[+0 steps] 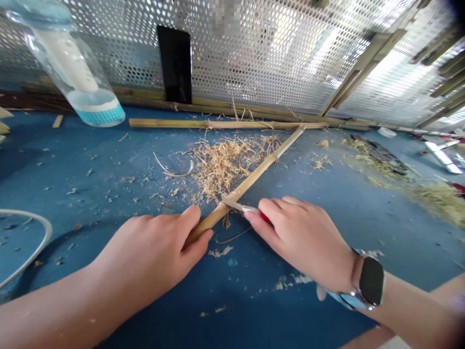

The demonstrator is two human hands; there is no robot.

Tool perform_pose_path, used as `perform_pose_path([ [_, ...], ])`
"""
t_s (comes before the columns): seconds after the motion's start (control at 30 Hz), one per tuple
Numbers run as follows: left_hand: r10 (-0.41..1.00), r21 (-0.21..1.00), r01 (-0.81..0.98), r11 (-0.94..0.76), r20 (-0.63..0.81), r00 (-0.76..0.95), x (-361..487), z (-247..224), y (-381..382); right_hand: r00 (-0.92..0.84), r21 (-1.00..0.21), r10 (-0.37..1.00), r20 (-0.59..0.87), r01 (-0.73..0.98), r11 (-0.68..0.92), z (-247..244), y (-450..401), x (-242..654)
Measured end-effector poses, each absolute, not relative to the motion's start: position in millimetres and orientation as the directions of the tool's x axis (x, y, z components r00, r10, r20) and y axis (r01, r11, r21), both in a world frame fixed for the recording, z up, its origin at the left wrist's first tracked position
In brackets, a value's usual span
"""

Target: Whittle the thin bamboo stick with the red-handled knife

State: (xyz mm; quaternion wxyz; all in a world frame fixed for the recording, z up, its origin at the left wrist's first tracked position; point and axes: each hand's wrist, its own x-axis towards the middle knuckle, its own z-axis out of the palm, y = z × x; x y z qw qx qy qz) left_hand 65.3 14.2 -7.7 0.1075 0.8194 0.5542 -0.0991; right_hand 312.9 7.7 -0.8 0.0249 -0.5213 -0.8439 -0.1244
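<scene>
My left hand is wrapped round the near end of a bamboo strip. The strip slants away to the upper right, its far end meeting another bamboo strip that lies crosswise. In my right hand is a knife with a red handle, mostly hidden by the fingers. Its blade rests across the held strip, just beyond my left hand. A heap of pale shavings lies behind and left of the blade.
A plastic bottle stands at the back left. A black phone leans against the perforated metal screen. More shavings lie at right on the blue table. A white cable curves at left.
</scene>
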Motion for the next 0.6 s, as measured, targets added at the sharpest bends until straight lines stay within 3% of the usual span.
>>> perform_pose_path([
  [0.17,0.870,0.035,0.932,-0.362,-0.348,0.351,65.6,-6.0,14.3,-0.451,0.233,0.872,0.189,0.884,0.406,-1.3,7.2,313.4],
  [0.6,0.877,0.052,0.912,-0.407,-0.258,0.406,64.7,-5.1,11.2,-0.491,0.214,0.844,0.217,0.867,0.450,-1.1,0.2,308.9],
])
